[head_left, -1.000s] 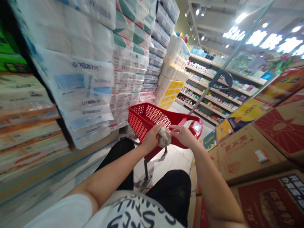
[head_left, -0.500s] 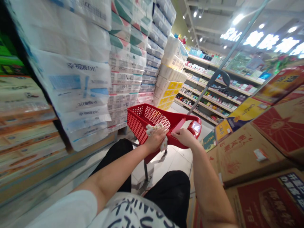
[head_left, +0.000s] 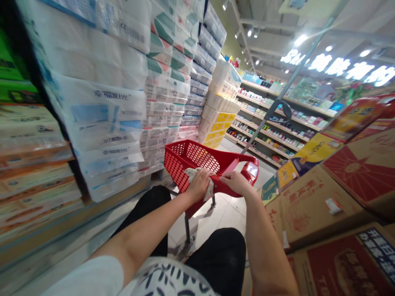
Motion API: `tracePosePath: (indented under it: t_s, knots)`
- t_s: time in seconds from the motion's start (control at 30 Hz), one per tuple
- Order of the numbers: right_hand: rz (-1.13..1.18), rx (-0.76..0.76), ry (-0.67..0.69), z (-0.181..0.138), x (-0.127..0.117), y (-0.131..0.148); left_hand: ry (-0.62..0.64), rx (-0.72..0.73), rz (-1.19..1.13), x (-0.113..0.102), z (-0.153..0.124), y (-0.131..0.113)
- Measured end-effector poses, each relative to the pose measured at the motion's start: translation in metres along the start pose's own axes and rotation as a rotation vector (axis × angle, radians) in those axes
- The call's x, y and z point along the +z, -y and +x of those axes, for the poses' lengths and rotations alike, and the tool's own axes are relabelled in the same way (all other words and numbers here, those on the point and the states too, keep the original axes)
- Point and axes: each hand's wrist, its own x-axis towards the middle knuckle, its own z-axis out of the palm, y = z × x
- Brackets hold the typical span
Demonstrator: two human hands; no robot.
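A red plastic shopping cart [head_left: 175, 164] with a perforated basket stands in front of my knees. My left hand [head_left: 200, 185] presses a pale patterned cloth [head_left: 210, 192] onto the cart's near rim. Its fingers bend over the rim, and the cloth shows on both sides of them. On the same rim, a little to the right, my right hand [head_left: 236, 181] grips the red edge, thumb and fingers closed on it. The undersides of both hands' fingers are hidden. Beyond my right hand is a shiny panel [head_left: 251, 168] on the cart's end.
Stacked tissue packs [head_left: 108, 111] rise along the left. Cardboard boxes [head_left: 317, 201] are piled close on the right. A slanting grey pole [head_left: 271, 109] stands behind the cart. Stocked shelves [head_left: 277, 123] line the back, and pale tiled floor [head_left: 226, 211] runs under the cart.
The view has shifted slightly, so the cart and boxes sit a little lower and further left. My left hand and the cloth have barely moved against the rim. My right hand keeps its grip.
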Motion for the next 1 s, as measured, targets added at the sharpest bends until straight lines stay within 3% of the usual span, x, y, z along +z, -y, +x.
tracePosePath:
  t_s: [0.13,0.27,0.4,0.5,0.63,0.73,0.83,1.0]
  knots:
    - [-0.022,-0.001,-0.007,-0.001,0.005,-0.005,0.001,0.031,-0.009,-0.001,-0.001,-0.014]
    - [-0.061,0.046,-0.036,-0.002,0.005,-0.003,0.02,0.03,0.005,-0.002,-0.004,0.0]
    - [-0.109,0.074,-0.037,-0.001,0.0,0.004,-0.041,-0.056,0.029,-0.001,0.002,0.001]
    - [-0.213,0.109,-0.082,-0.004,0.001,0.007,0.009,0.04,-0.02,0.006,0.007,-0.013]
    - [-0.517,0.041,-0.31,-0.02,0.029,0.008,0.04,0.063,-0.023,0.009,0.009,-0.014]
    - [-0.684,-0.116,-0.63,-0.032,0.061,0.003,0.013,0.001,0.014,0.008,0.009,-0.005]
    - [-0.73,-0.133,-0.897,-0.036,0.082,-0.003,0.016,-0.011,0.005,0.008,0.013,-0.011]
    - [-0.734,-0.099,-0.978,-0.033,0.088,-0.007,0.101,0.06,-0.032,0.011,0.018,-0.022]
